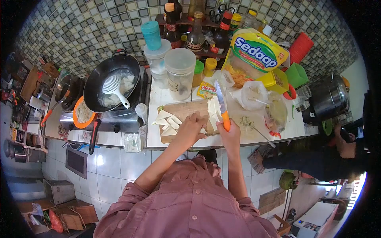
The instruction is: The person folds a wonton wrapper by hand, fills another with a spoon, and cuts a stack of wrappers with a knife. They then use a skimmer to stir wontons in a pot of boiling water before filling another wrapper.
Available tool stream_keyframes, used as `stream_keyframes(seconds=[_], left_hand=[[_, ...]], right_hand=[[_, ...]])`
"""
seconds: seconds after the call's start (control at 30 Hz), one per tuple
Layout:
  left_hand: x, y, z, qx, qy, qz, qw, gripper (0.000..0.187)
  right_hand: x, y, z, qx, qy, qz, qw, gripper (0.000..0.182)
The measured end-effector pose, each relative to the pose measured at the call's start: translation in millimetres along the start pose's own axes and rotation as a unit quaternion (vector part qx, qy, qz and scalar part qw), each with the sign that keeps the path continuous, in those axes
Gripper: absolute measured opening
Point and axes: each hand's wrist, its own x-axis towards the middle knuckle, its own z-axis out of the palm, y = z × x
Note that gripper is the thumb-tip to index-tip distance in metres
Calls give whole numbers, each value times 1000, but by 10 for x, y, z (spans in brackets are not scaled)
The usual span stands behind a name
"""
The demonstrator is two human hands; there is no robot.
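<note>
A wooden cutting board (188,108) lies on the tiled counter with white, flat-cut pieces (168,123) on its left half. More white slices (213,106) lie at its right end, beside the knife. My left hand (192,129) rests on the board, fingers bent and thumb tucked below, closed around a small white slice (203,130). In my right hand (229,133) is a knife (220,99), gripped by its orange handle, the blade pointing up and away from me.
Left, a black wok (93,85) with a white slotted spatula (112,84) sits on the stove, near an orange plate (83,113). Behind the board stand plastic jars (180,73) and sauce bottles (196,35). A metal spoon (264,135) and plastic bags lie right. Another person (317,160) is at far right.
</note>
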Motion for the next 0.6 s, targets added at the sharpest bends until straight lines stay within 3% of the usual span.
stream_keyframes(seconds=[0.27, 0.37, 0.43, 0.47, 0.5, 0.53, 0.57, 0.6], left_hand=[[73, -67, 88, -48, 80, -20, 995, 26], [133, -132, 122, -109, 124, 25, 986, 25], [161, -148, 179, -372, 137, -23, 918, 32], [154, -114, 108, -372, 136, -22, 918, 32], [135, -52, -22, -614, 74, -75, 782, 35], [125, -20, -94, -804, 6, -121, 582, 39], [126, -47, -64, -804, 6, -121, 582, 39], [125, -90, -9, -876, -6, -85, 474, 38]], right_hand=[[30, 30, 4, -9, 0, -2, 1000, 18], [30, 18, 26, -7, -1, -5, 1000, 18], [23, -19, 41, 13, -5, -6, 1000, 17], [9, -67, 38, 13, -5, -6, 1000, 17], [-12, -148, 27, 39, -13, 17, 999, 17], [-32, -233, 17, 65, -21, 40, 997, 16], [-52, -312, 14, 65, -21, 40, 997, 16], [-73, -395, 14, 93, -22, 49, 994, 16]])
